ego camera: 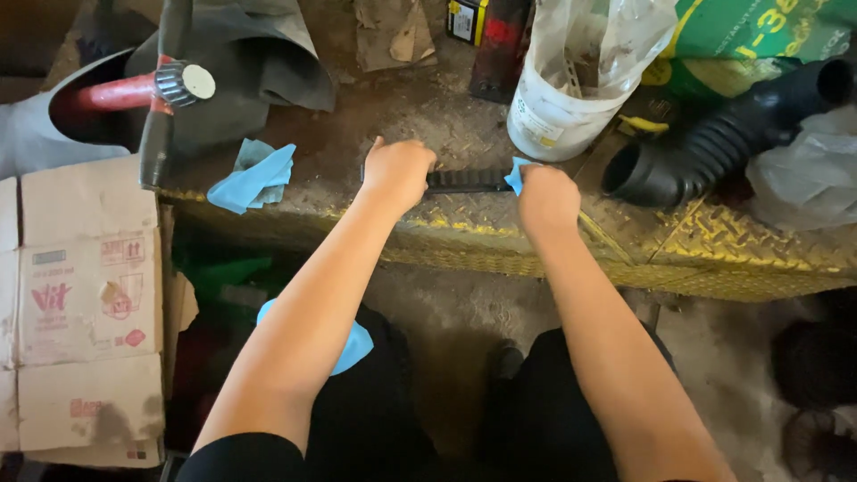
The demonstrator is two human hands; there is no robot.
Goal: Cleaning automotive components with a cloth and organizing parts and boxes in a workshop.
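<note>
Probably workshop: grimy checker-plate bench (732, 245), rubber hose (714, 143)

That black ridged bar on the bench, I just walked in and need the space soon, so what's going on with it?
A person is standing at the yellow tread-plate bench. Their left hand grips one end of the black ridged bar, which lies flat on it. Their right hand presses a blue cloth against the other end. A white bucket and a black corrugated hose sit just behind.

Both hands (397, 174) (546, 198) on toothed black bar (466, 181)
</note>
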